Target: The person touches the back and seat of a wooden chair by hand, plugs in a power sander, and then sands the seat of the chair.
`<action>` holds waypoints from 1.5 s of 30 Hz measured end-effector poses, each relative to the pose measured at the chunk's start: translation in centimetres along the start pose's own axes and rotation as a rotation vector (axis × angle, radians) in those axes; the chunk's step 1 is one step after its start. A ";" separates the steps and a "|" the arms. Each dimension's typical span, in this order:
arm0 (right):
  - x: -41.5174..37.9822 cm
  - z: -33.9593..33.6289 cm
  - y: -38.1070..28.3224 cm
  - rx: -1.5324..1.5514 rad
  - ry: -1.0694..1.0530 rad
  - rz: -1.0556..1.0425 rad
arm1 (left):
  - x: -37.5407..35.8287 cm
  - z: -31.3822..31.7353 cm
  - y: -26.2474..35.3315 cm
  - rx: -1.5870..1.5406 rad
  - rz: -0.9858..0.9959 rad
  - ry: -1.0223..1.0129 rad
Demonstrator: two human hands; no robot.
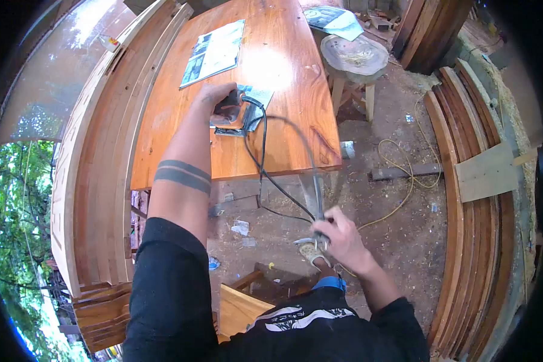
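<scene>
On the glossy wooden tabletop, my left hand (pixel 219 99) is wrapped round the body of an orange and black power sander (pixel 242 116). Part of a printed paper sheet (pixel 258 95) shows beside and behind the tool. A black power cord (pixel 277 182) runs from the sander over the table's front edge. Below that edge, my right hand (pixel 342 238) is closed round the cord's far end, with a loop of it blurred above. What look like plug prongs show just under my fingers, too small to make out for certain.
A magazine (pixel 214 53) lies on the tabletop (pixel 289 130). Long boards (pixel 105 163) stand along the left, and more wooden pieces (pixel 464 241) lean at the right. A round-topped stool (pixel 354 55) holds papers. A yellow cord (pixel 411 175) loops over the littered floor.
</scene>
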State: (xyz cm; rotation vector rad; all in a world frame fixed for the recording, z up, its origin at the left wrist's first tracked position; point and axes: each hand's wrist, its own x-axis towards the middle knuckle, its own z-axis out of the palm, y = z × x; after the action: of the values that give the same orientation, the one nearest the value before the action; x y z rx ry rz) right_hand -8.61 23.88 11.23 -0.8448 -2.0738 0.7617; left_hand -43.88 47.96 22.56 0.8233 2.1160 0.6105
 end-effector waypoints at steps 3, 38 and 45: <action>-2.0 -2.6 -2.3 0.000 0.231 -0.053 | 1.3 -0.1 -1.8 -0.054 0.108 0.139; -26.1 -52.7 -22.5 0.912 0.225 0.894 | -58.9 15.2 -76.5 0.199 -0.366 0.562; -27.2 -43.0 -6.6 -0.275 0.064 1.106 | -56.8 17.8 -76.5 0.315 -0.472 0.458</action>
State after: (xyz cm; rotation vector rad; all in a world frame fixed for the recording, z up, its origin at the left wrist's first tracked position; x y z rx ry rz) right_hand 37.65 9.16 27.77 -2.1945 -1.5486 0.9608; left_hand -28.58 -42.08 -9.85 0.3276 2.7524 0.2243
